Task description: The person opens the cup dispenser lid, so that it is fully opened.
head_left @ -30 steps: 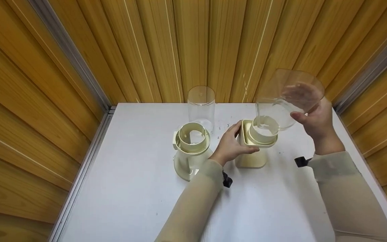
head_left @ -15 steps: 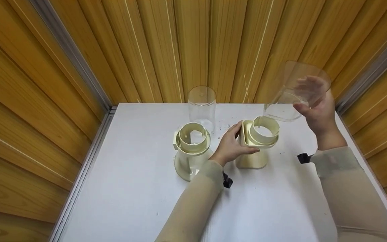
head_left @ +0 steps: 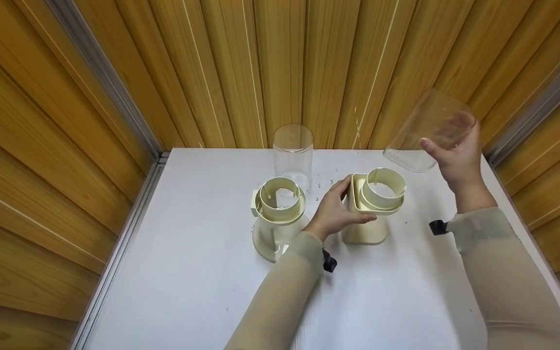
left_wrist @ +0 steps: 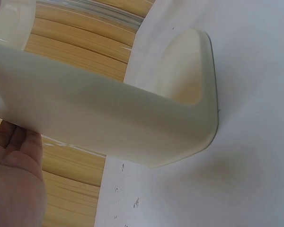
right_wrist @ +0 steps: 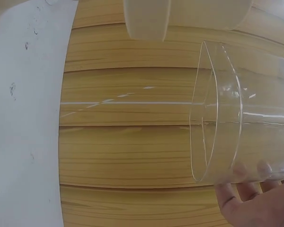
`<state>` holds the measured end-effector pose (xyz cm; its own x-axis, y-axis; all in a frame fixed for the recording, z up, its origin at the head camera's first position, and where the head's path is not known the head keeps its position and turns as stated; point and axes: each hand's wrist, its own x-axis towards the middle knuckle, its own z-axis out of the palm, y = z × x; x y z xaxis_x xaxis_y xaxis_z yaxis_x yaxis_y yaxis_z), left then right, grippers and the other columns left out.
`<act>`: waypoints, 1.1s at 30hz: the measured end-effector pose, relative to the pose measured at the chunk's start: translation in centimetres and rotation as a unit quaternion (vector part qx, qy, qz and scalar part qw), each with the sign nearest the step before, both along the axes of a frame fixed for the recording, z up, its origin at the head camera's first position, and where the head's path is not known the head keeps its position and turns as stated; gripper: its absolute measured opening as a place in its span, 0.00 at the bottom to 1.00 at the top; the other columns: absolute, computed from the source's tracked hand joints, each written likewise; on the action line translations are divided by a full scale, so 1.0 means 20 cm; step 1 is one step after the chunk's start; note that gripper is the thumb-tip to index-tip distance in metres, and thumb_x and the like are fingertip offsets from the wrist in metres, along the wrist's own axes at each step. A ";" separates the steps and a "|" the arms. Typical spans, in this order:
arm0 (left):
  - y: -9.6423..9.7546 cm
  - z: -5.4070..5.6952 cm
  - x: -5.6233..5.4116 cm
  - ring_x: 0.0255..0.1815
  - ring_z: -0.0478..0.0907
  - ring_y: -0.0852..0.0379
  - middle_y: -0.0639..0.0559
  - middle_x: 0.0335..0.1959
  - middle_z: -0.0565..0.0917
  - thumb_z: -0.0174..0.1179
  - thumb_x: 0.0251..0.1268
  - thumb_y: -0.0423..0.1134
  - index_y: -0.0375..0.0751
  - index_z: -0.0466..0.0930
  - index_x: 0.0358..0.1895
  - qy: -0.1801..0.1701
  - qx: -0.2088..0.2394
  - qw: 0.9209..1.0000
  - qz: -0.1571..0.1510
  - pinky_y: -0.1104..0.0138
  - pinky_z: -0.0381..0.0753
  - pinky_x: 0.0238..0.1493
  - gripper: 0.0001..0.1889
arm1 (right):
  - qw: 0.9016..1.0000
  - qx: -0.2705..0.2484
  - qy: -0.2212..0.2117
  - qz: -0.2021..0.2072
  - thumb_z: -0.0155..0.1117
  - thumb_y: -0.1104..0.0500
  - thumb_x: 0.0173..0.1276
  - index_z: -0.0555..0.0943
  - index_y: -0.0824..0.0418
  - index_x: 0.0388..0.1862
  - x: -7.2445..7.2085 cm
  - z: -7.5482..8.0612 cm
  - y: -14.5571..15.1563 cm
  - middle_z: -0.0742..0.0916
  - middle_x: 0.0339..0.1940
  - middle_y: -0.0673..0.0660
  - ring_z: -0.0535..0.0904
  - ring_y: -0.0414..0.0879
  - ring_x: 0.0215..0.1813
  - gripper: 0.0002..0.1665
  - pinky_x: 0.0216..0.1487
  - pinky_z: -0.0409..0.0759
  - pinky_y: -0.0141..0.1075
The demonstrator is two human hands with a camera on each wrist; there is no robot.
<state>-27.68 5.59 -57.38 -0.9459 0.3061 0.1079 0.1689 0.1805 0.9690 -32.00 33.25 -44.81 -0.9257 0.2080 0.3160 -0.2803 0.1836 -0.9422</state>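
Observation:
My left hand grips the upper part of a cream plastic stand, thumb at the near side and fingers round the back. The stand has a round collar on top; in the left wrist view its upright body rises from a flat foot on the table. Up and to the right, my right hand holds a clear plastic container, tilted, its lower end apart from the collar. The right wrist view shows the container's open rim and my fingers along its side.
Left of my left hand is a second cream stand with a round base and a ring on top. A clear cylinder stands upright behind it. Wood-patterned walls enclose the white table at the back and sides.
My right hand has lifted the clear container up and away from the stand's collar, then tilted it further. The left hand and the stand have stayed in place.

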 end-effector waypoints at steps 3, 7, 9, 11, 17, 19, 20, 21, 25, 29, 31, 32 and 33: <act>0.00 0.00 0.00 0.90 0.68 0.53 0.48 0.88 0.72 0.94 0.46 0.44 0.43 0.63 0.91 -0.005 -0.001 1.000 0.002 0.70 0.69 0.90 0.66 | 1.000 0.018 -0.017 -0.014 0.83 0.64 0.69 0.62 0.45 0.80 -0.02 -0.03 -0.01 0.75 0.67 0.40 0.74 0.39 0.69 0.51 0.70 0.79 0.29; 0.00 0.01 0.00 0.89 0.69 0.53 0.47 0.88 0.72 0.94 0.46 0.44 0.42 0.63 0.91 -0.006 -0.003 1.000 0.003 0.70 0.69 0.89 0.66 | 0.998 0.046 -0.038 -0.031 0.84 0.59 0.69 0.60 0.47 0.84 -0.04 -0.09 -0.03 0.73 0.69 0.38 0.72 0.39 0.73 0.54 0.78 0.78 0.36; 0.00 0.01 0.00 0.89 0.69 0.54 0.47 0.87 0.74 0.94 0.46 0.44 0.42 0.63 0.90 -0.002 -0.004 1.000 0.001 0.70 0.69 0.89 0.66 | 0.996 0.054 -0.051 -0.040 0.85 0.57 0.69 0.59 0.48 0.86 -0.05 -0.12 -0.04 0.73 0.72 0.41 0.71 0.42 0.77 0.56 0.82 0.77 0.39; 0.00 0.01 0.00 0.88 0.71 0.55 0.48 0.85 0.75 0.94 0.46 0.45 0.41 0.63 0.90 0.004 -0.005 1.000 -0.002 0.70 0.69 0.89 0.66 | 0.995 0.057 -0.063 -0.045 0.85 0.56 0.69 0.57 0.50 0.88 -0.06 -0.14 -0.05 0.73 0.77 0.46 0.69 0.45 0.82 0.59 0.88 0.73 0.41; -0.01 0.01 0.00 0.85 0.72 0.60 0.53 0.80 0.78 0.94 0.47 0.46 0.42 0.65 0.90 0.014 -0.001 1.000 -0.006 0.70 0.69 0.90 0.65 | 0.994 0.080 -0.066 -0.044 0.86 0.53 0.68 0.57 0.58 0.89 -0.09 -0.19 -0.06 0.68 0.85 0.57 0.63 0.48 0.87 0.61 0.94 0.63 0.41; -0.01 0.01 0.00 0.85 0.72 0.61 0.55 0.79 0.78 0.94 0.47 0.46 0.42 0.64 0.90 0.012 0.001 1.000 -0.007 0.71 0.68 0.90 0.65 | 0.993 0.086 -0.070 -0.043 0.86 0.52 0.68 0.57 0.58 0.89 -0.09 -0.21 -0.07 0.69 0.83 0.56 0.64 0.47 0.85 0.62 0.92 0.66 0.41; -0.01 0.01 0.00 0.85 0.72 0.62 0.56 0.78 0.78 0.94 0.48 0.46 0.42 0.64 0.90 0.011 0.002 1.000 -0.008 0.71 0.68 0.90 0.65 | 0.993 0.086 -0.074 -0.041 0.86 0.52 0.68 0.56 0.58 0.89 -0.10 -0.21 -0.07 0.68 0.83 0.55 0.64 0.47 0.85 0.62 0.91 0.66 0.42; -0.01 0.01 0.00 0.85 0.71 0.62 0.57 0.78 0.77 0.94 0.48 0.46 0.42 0.64 0.90 0.009 0.003 1.000 -0.008 0.71 0.68 0.90 0.65 | 0.993 0.082 -0.077 -0.037 0.86 0.52 0.68 0.55 0.58 0.90 -0.10 -0.22 -0.07 0.67 0.84 0.55 0.63 0.47 0.86 0.63 0.93 0.65 0.42; -0.01 0.01 0.00 0.85 0.72 0.63 0.56 0.78 0.78 0.94 0.48 0.46 0.41 0.64 0.90 0.011 0.006 1.000 -0.007 0.71 0.68 0.90 0.65 | 0.993 0.075 -0.087 -0.025 0.86 0.53 0.68 0.53 0.61 0.90 -0.11 -0.25 -0.07 0.64 0.89 0.60 0.59 0.51 0.92 0.65 0.99 0.57 0.48; -0.01 0.01 0.00 0.83 0.74 0.62 0.55 0.77 0.80 0.95 0.46 0.46 0.42 0.67 0.88 0.018 0.010 1.000 -0.002 0.71 0.69 0.89 0.63 | 0.988 0.098 -0.116 -0.023 0.86 0.49 0.69 0.52 0.64 0.89 -0.12 -0.28 -0.07 0.64 0.86 0.65 0.58 0.57 0.91 0.65 0.99 0.56 0.56; 0.00 0.01 0.00 0.83 0.74 0.61 0.54 0.77 0.80 0.95 0.46 0.45 0.42 0.68 0.88 0.019 0.011 1.000 0.000 0.71 0.70 0.89 0.63 | 0.985 0.112 -0.130 -0.024 0.85 0.46 0.69 0.53 0.64 0.88 -0.13 -0.30 -0.08 0.65 0.82 0.66 0.61 0.59 0.86 0.64 0.95 0.64 0.55; 0.00 0.01 0.00 0.84 0.74 0.61 0.53 0.77 0.79 0.95 0.46 0.44 0.43 0.68 0.88 0.017 0.011 1.000 0.000 0.71 0.70 0.89 0.63 | 0.983 0.120 -0.137 -0.025 0.85 0.45 0.69 0.53 0.64 0.88 -0.13 -0.31 -0.08 0.65 0.80 0.65 0.61 0.59 0.83 0.65 0.92 0.67 0.55; 0.00 0.01 0.00 0.84 0.74 0.60 0.53 0.78 0.79 0.95 0.46 0.44 0.43 0.68 0.88 0.017 0.011 1.000 0.000 0.71 0.70 0.89 0.62 | 0.982 0.125 -0.141 -0.026 0.85 0.44 0.69 0.53 0.64 0.88 -0.13 -0.32 -0.09 0.65 0.80 0.65 0.62 0.58 0.82 0.65 0.89 0.70 0.53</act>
